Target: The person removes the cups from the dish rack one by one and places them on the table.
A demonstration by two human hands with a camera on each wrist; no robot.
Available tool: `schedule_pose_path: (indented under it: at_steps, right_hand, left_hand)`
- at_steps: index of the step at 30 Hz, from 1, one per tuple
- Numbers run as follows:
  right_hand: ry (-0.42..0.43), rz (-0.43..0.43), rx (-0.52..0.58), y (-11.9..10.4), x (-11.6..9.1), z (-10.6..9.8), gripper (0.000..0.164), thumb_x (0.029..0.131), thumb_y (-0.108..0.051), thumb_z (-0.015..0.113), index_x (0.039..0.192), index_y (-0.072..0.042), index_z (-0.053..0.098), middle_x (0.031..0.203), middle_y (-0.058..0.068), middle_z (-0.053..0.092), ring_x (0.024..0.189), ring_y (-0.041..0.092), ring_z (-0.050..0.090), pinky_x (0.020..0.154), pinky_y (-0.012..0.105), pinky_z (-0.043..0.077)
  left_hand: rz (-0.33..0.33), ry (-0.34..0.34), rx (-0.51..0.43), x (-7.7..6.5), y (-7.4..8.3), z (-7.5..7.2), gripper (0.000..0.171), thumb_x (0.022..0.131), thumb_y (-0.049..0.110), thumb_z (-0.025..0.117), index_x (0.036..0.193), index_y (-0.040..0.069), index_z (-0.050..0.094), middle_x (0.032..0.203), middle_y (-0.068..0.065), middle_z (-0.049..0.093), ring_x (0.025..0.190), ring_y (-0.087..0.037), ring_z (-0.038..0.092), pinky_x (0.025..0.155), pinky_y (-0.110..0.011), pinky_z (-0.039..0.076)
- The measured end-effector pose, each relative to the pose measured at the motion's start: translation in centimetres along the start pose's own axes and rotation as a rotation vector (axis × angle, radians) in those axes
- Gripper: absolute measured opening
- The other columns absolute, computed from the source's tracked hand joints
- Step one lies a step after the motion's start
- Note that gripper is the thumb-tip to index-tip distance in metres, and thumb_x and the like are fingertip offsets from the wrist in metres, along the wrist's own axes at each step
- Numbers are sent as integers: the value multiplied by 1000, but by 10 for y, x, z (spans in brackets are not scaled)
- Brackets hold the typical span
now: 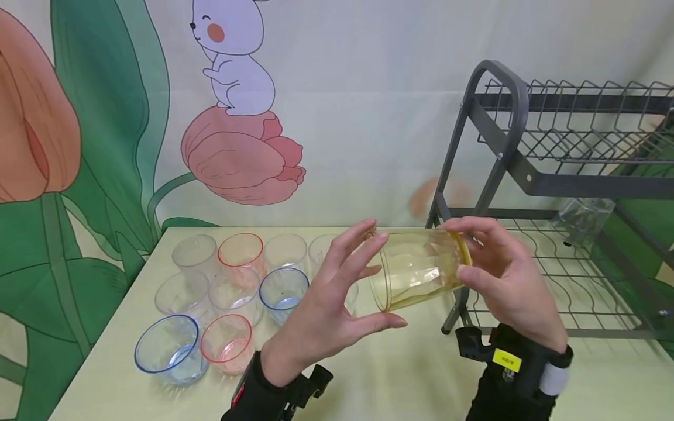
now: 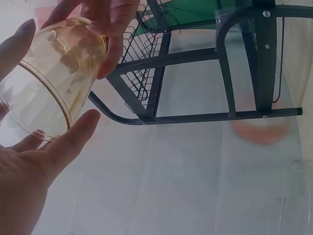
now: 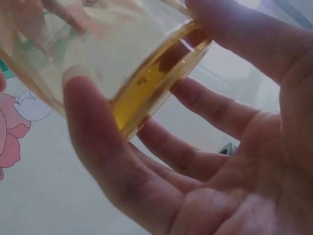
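Note:
A yellow-tinted glass point(image 1: 418, 269) lies on its side in the air above the table. Its base end is pinched by my right hand point(image 1: 508, 280), thumb on the near side and fingers behind. At the rim end, my left hand point(image 1: 337, 286) is spread in a wide C, with long, fairly straight fingers around the mouth. Whether the left thumb presses the glass I cannot tell. The right wrist view shows the thick amber base point(image 3: 156, 78) between right thumb and fingers. Left of the hands stand several glasses, including a blue-rimmed glass point(image 1: 171, 351) and a red-rimmed glass point(image 1: 227, 345).
A dark grey two-tier wire rack point(image 1: 558, 187) stands on the right side of the table point(image 1: 400, 374). On its lower tier sits a clear glass point(image 1: 585, 221). Behind the table hangs a cloth point(image 1: 368, 117) printed with a rabbit and tulips.

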State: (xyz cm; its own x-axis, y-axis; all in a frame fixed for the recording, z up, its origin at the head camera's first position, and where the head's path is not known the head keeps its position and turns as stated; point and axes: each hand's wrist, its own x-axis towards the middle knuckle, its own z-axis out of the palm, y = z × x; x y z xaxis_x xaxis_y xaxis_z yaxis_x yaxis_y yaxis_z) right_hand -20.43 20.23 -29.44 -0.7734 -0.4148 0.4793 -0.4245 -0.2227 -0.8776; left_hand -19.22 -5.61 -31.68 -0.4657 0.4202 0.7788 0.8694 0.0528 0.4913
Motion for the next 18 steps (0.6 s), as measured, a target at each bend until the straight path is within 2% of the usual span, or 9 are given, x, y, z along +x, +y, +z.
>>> schedule_pose_path:
  at_steps: [5,9,14,18]
  right_hand:
    - [-28,16,-10,1,2,0,46,90,13,58,134,2,47,141,22,37,125,35,46,86,45,54]
    - [-61,12,-9,1,2,-1,46,89,14,58,133,3,48,140,21,38,127,34,46,86,44,54]
    - [-83,40,-2,3,-1,-3,45,90,11,60,132,0,49,140,19,41,127,33,46,86,44,54]
    - [-107,54,-23,3,-3,-5,44,92,5,62,133,-1,48,140,19,41,129,32,46,85,44,54]
  left_hand:
    - [-8,7,35,-1,2,-1,101,65,5,91,149,16,35,152,-16,25,137,-34,33,95,-34,49]
    - [-27,6,27,-3,3,-2,94,66,4,90,144,12,39,150,-15,28,135,-33,35,95,-35,49]
    - [-47,-1,-1,-6,3,-2,89,68,1,88,143,11,40,149,-14,28,134,-31,37,95,-37,49]
    - [-38,-11,9,-5,3,-5,87,68,1,88,141,10,43,148,-14,31,132,-30,40,94,-36,50]
